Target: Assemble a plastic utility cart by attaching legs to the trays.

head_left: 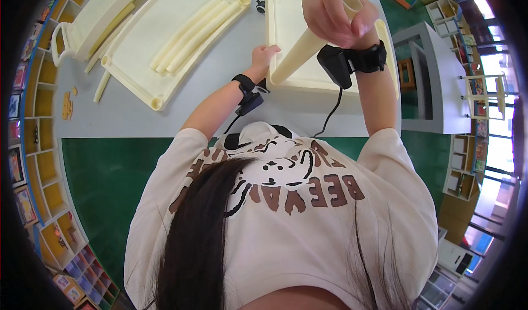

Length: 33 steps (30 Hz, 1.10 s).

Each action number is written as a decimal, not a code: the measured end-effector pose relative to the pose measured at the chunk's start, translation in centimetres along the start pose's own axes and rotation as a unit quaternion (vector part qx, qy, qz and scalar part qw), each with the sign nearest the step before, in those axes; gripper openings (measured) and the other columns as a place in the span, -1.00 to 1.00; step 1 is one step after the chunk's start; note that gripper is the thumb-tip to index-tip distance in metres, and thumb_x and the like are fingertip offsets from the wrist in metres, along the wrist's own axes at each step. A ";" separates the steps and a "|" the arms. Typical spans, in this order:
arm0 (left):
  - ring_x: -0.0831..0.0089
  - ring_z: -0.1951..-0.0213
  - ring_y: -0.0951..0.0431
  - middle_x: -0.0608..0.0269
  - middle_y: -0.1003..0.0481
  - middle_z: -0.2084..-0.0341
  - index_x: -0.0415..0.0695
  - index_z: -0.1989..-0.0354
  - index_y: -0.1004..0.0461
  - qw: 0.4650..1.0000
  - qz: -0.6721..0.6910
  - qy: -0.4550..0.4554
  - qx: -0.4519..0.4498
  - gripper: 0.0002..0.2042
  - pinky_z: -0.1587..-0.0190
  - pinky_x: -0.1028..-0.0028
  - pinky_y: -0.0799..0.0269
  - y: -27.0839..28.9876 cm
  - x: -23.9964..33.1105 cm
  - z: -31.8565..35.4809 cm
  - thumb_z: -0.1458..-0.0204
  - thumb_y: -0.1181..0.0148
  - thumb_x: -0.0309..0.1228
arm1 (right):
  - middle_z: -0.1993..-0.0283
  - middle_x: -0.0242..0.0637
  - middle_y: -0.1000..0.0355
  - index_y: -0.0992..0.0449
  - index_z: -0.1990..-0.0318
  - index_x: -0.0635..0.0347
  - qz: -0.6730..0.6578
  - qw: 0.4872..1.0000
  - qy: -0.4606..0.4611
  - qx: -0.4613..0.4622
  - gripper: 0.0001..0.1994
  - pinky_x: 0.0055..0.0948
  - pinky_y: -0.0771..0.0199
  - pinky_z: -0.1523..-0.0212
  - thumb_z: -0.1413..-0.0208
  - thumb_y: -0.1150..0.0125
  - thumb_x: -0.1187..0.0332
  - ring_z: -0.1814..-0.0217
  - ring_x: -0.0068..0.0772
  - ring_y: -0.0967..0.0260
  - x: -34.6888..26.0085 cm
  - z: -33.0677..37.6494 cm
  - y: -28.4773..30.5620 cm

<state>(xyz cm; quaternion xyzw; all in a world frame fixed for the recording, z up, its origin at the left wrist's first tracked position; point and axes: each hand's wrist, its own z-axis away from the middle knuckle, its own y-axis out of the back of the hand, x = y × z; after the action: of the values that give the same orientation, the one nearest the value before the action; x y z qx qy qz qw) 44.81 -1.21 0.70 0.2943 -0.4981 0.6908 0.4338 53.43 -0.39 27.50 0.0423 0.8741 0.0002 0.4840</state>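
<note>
Right hand: fingers closed round the upper end of a cream tube, open mouth showing between thumb and fingers. Tube leans; its lower end is at the near-left corner of the shallow tray panel on the desk. Can't tell if it's seated in a socket there; the tube hides that spot.

Left hand: on the panel's left edge, thumb over the rim, fingers curled in close. Their undersides are hidden, so can't judge how hard they're gripping.

My read: this is a tube-to-corner fit. To do it well: brace the panel with the left, bring the tube square to it before pushing, then press straight down along its axis with a slight twist. Forcing it at this lean could jam it or skid the panel. Keep left thumb clear of the tube foot. Watch the right wrist unit and its cable; unit sits right beside the tube.

Other tubes lie on the second panel, left.
</note>
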 end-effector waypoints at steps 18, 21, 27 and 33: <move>0.55 0.76 -0.22 0.29 -0.30 0.83 -0.27 0.86 -0.29 0.997 -0.053 -0.028 0.051 -0.80 0.71 0.51 -0.12 0.4 -1.5 -0.9 0.44 -0.17 -0.47 | 0.90 -0.46 -0.10 -0.14 0.76 0.13 0.035 0.995 -0.017 0.091 -0.75 -0.72 0.06 0.87 0.10 0.09 0.50 0.92 -0.64 -0.01 -0.6 0.7 -2.1; 0.56 0.77 -0.20 0.31 -0.28 0.84 -0.26 0.88 -0.27 0.998 -0.017 -0.020 0.050 -0.79 0.72 0.50 -0.10 0.6 -1.4 -0.6 0.45 -0.17 -0.46 | 0.90 -0.46 -0.09 -0.09 0.78 0.11 0.049 0.995 -0.011 0.091 -0.74 -0.72 0.06 0.86 0.13 0.14 0.55 0.91 -0.65 -0.02 -0.3 0.9 -1.9; 0.56 0.78 -0.22 0.29 -0.29 0.85 -0.26 0.89 -0.27 0.999 -0.011 -0.019 0.037 -0.78 0.72 0.50 -0.11 0.4 -1.6 -0.8 0.44 -0.18 -0.46 | 0.81 -0.42 -0.18 -0.20 0.69 0.16 0.039 0.976 -0.057 0.207 -0.83 -0.69 -0.11 0.74 0.14 0.04 0.49 0.79 -0.59 -0.16 -0.8 1.1 -3.1; 0.55 0.77 -0.24 0.30 -0.29 0.84 -0.25 0.89 -0.28 0.994 -0.094 -0.035 0.052 -0.79 0.69 0.49 -0.12 0.2 -0.5 0.1 0.43 -0.16 -0.45 | 0.85 -0.40 -0.09 -0.18 0.81 0.25 0.064 0.907 -0.076 0.409 -0.75 -0.67 0.09 0.80 0.20 -0.03 0.61 0.83 -0.64 0.00 -1.0 0.6 -5.5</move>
<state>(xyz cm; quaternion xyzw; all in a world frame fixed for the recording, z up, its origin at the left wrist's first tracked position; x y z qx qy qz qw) 44.89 -1.50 0.23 0.3862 -0.4461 0.6613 0.4632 54.12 -5.93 27.81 0.2924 0.7537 -0.3291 0.4879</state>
